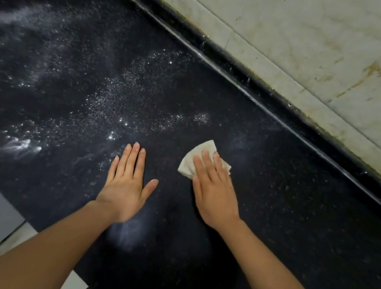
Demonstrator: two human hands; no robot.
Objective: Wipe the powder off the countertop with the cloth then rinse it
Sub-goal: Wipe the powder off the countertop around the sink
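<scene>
One cloth (pixel 201 151) under right hand (pixel 214 195), left hand (pixel 126 182) flat on countertop (pixel 287 212).

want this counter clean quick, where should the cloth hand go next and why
Probably sweep the right hand, pressed flat on the cloth, leftward and away across the countertop. Most white powder lies left of and beyond the cloth, while the surface to its right looks nearly clean. The left hand rests flat in that path, so it may need lifting.
</scene>
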